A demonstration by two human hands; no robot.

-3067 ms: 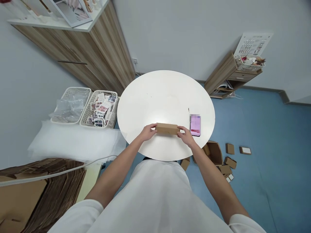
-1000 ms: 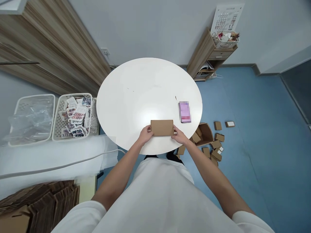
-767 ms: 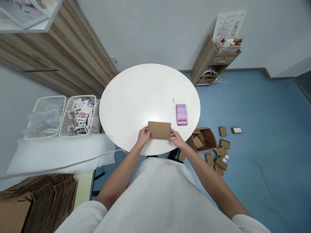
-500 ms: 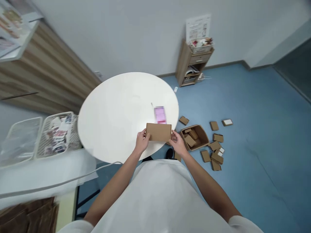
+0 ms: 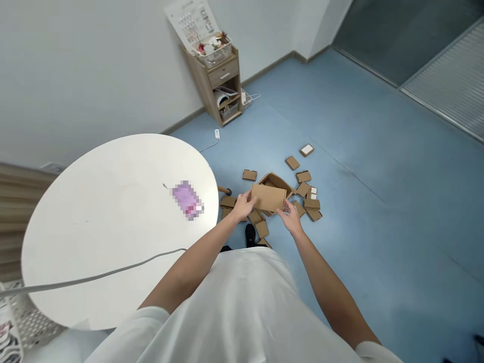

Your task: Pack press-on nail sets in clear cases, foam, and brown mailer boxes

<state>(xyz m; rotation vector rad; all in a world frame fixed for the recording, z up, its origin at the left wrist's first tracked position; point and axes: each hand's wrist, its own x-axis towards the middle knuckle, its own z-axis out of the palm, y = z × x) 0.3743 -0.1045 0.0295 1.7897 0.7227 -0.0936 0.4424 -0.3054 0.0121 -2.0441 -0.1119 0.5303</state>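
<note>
A flat brown cardboard box (image 5: 268,197), closed, is held level between both of my hands. My left hand (image 5: 244,205) grips its left end, with the thumb on top. At the right end, my right hand (image 5: 290,217) holds the corner between thumb and fingers. Beneath the held box, and partly hidden by it, a larger open carton (image 5: 275,178) stands on the floor. Several small cardboard boxes lie around that carton, among them one small box (image 5: 249,175) to its left and another box (image 5: 292,162) behind it.
To the left is a round white table (image 5: 113,201) with a pixelated purple item (image 5: 187,199) on it. A grey cable (image 5: 113,273) crosses its near side. A wooden cabinet (image 5: 223,75) stands against the wall. My black shoe (image 5: 250,235) is near the boxes.
My view has swung to the right. Both hands have carried the cardboard box from over the table's edge to above the open carton on the floor.
</note>
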